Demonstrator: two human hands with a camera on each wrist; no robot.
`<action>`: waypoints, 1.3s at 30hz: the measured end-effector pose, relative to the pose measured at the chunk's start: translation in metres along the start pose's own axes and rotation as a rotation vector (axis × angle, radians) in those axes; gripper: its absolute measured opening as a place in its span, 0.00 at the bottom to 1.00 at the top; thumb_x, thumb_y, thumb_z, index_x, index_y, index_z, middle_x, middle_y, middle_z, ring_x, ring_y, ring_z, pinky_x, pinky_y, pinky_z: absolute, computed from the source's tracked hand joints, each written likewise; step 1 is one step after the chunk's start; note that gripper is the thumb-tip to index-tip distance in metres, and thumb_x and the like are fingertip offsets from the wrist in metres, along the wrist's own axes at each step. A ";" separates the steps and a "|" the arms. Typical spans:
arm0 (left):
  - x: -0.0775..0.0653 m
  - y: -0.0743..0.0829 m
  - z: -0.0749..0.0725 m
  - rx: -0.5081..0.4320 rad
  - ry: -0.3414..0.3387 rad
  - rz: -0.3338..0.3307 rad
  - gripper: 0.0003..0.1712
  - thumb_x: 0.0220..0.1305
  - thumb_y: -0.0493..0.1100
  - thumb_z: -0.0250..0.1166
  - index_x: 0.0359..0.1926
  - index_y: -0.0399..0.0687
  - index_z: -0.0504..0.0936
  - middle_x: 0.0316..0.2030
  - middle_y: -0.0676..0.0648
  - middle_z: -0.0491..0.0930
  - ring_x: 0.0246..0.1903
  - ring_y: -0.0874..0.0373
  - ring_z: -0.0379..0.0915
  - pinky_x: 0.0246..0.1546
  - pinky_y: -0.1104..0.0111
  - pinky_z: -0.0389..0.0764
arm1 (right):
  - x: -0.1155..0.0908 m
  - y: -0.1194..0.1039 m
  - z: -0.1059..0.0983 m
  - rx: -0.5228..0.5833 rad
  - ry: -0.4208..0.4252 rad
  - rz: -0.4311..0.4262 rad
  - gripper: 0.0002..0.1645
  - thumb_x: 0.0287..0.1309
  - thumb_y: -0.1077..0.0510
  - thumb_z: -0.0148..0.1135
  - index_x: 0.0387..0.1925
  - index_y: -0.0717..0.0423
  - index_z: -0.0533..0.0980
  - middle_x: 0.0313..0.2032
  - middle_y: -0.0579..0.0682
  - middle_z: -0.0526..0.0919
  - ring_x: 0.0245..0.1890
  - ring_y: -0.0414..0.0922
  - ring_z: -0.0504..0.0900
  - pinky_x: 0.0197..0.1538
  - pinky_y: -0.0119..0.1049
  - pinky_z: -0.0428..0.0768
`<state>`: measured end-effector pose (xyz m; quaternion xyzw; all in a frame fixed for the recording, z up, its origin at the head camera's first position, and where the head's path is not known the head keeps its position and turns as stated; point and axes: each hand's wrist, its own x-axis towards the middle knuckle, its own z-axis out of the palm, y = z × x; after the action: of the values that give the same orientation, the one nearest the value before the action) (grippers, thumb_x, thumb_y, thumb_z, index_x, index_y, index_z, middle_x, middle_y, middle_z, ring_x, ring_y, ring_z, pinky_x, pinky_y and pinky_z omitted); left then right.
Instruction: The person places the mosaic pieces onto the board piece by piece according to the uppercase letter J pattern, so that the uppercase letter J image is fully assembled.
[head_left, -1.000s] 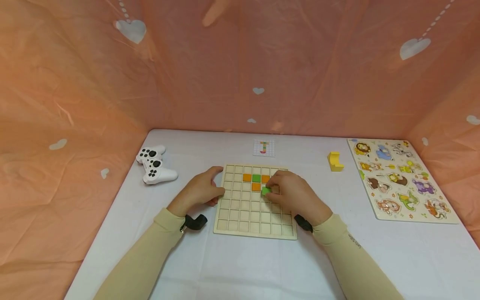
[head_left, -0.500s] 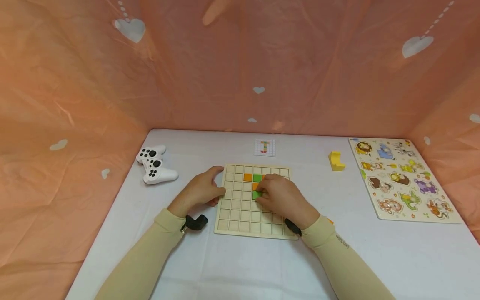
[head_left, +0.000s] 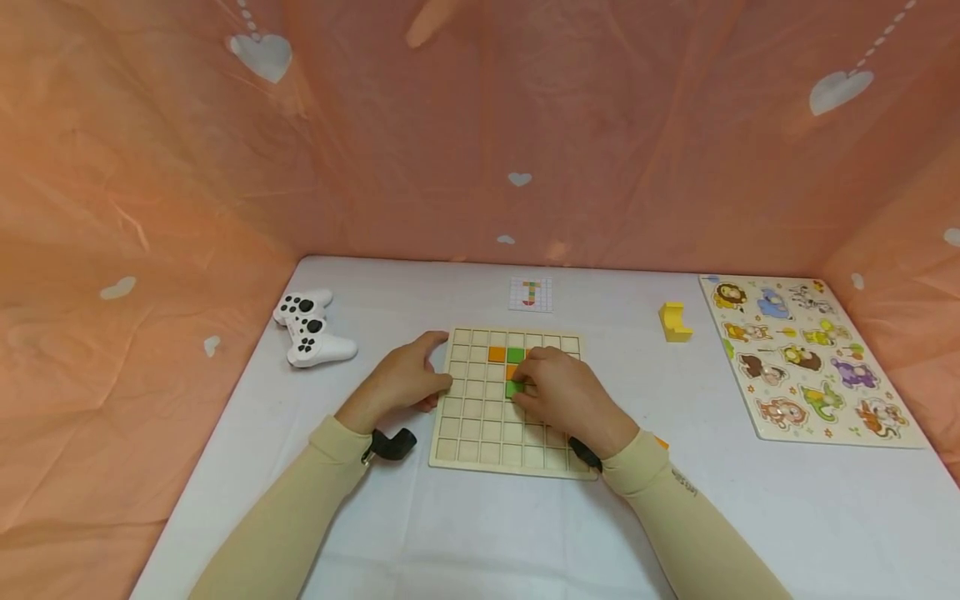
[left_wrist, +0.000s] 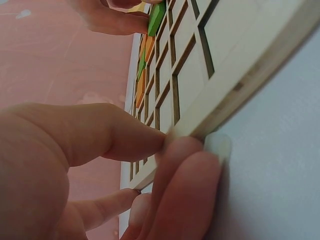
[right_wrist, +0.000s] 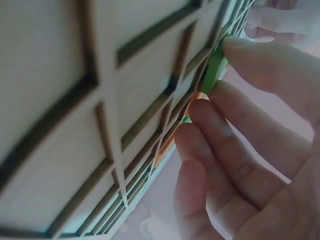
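Observation:
My left hand [head_left: 399, 379] holds the left edge of a wooden grid board [head_left: 467, 451]; in the left wrist view its thumb [left_wrist: 135, 137] lies at the rim with curled fingers below. Over the board's middle, my right hand [head_left: 570, 396] pinches a green square tile [right_wrist: 215, 67] between thumb and finger, the tile tipped at its cell. Above that tile, in the head view, an orange tile [head_left: 512, 372] sits in the grid. The row beyond has another orange tile [head_left: 497, 355], a green tile [head_left: 516, 355] and a third orange tile mostly hidden by the right hand.
Behind the board lies a pattern card [head_left: 531, 294] with a coloured J shape. A white game controller [head_left: 311, 329] is at left, a yellow curved block [head_left: 675, 323] at right, then an animal puzzle board [head_left: 813, 358]. Something orange [head_left: 662, 443] peeks out beside the right sleeve.
My right hand has moved left and slightly down with the green tile, to the cell below the middle orange tile, and has held there for the last half second. My left hand stays put.

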<state>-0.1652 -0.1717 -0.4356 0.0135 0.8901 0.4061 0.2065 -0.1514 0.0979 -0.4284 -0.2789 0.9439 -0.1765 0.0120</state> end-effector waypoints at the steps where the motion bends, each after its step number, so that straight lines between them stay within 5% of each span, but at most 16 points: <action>1: 0.000 0.000 0.000 0.001 -0.001 0.001 0.48 0.66 0.42 0.68 0.84 0.55 0.61 0.25 0.45 0.83 0.22 0.55 0.83 0.26 0.66 0.84 | 0.000 0.000 0.000 -0.002 0.002 -0.002 0.09 0.60 0.55 0.75 0.42 0.50 0.91 0.39 0.42 0.85 0.44 0.44 0.85 0.47 0.43 0.87; 29: 0.000 0.001 -0.001 -0.009 -0.005 -0.010 0.49 0.64 0.41 0.67 0.84 0.56 0.60 0.26 0.45 0.84 0.23 0.55 0.82 0.29 0.66 0.85 | -0.002 0.000 -0.007 0.020 -0.008 0.001 0.10 0.61 0.54 0.74 0.42 0.52 0.91 0.41 0.44 0.88 0.47 0.46 0.86 0.50 0.46 0.87; 39: 0.001 0.000 0.000 0.006 -0.003 -0.012 0.49 0.65 0.42 0.68 0.84 0.55 0.60 0.25 0.45 0.84 0.23 0.54 0.83 0.27 0.66 0.85 | -0.030 0.021 -0.024 0.061 -0.018 0.087 0.11 0.64 0.54 0.70 0.44 0.53 0.89 0.45 0.47 0.89 0.49 0.48 0.86 0.56 0.49 0.86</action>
<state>-0.1664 -0.1713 -0.4358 0.0094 0.8910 0.4023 0.2103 -0.1400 0.1383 -0.4151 -0.2386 0.9492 -0.2019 0.0369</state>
